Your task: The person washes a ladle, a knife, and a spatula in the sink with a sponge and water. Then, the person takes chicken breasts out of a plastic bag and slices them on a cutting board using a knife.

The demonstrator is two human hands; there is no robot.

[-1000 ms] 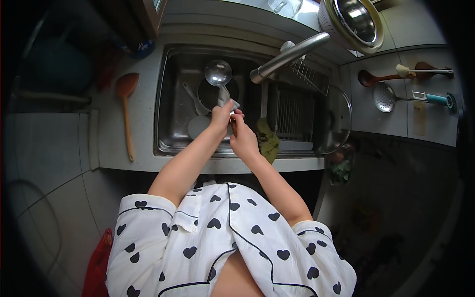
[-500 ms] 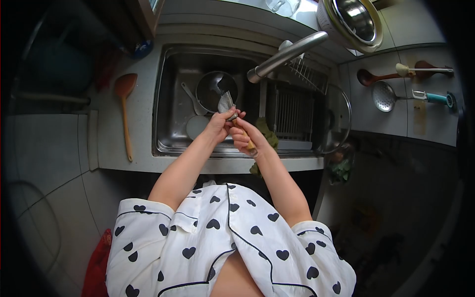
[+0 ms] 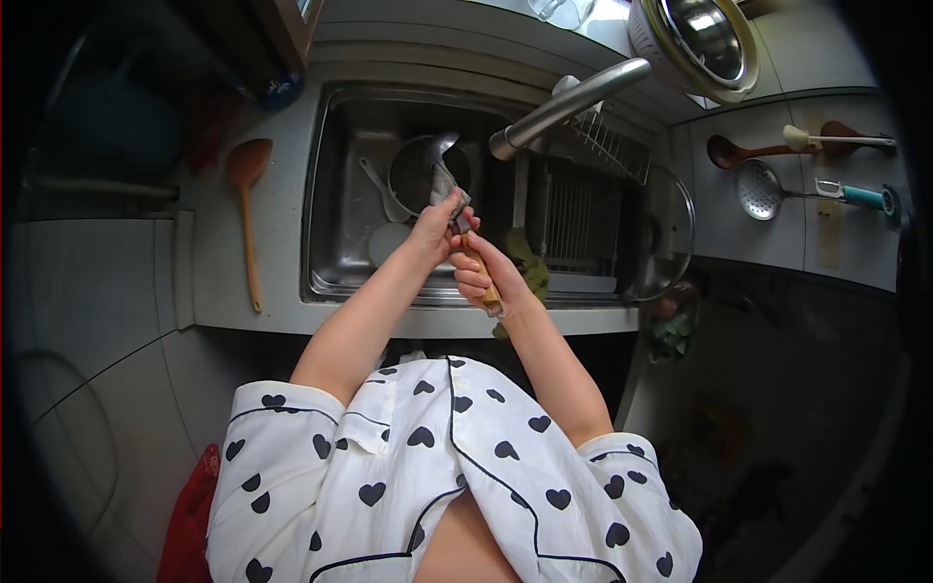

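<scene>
My right hand (image 3: pixel 483 270) is closed round the wooden handle (image 3: pixel 483 282) of a metal cooking utensil, held over the sink. Its shiny, curved head (image 3: pixel 445 145) points away from me; whether it is a ladle or a turner I cannot tell. My left hand (image 3: pixel 434 231) grips a greyish cloth (image 3: pixel 443 183) wrapped on the metal shaft, just ahead of the handle. Below, in the steel sink (image 3: pixel 335 243), lie a dark round pan (image 3: pixel 403 175), a pale spoon-like utensil (image 3: pixel 381 189) and a white round dish (image 3: pixel 387 243), partly hidden by my left arm.
An orange-brown spatula (image 3: pixel 249 194) lies on the left counter. The faucet (image 3: pixel 573 107) reaches over the sink from the right. A dish rack (image 3: pixel 580 223), green leaves (image 3: pixel 526 262) and a glass lid (image 3: pixel 671 233) are at right. Utensils, including a skimmer (image 3: pixel 759 189), hang on the wall.
The cloth and left hand have slid down the shaft toward the handle, so the metal head now shows beyond the cloth. The right hand keeps its grip on the handle.
</scene>
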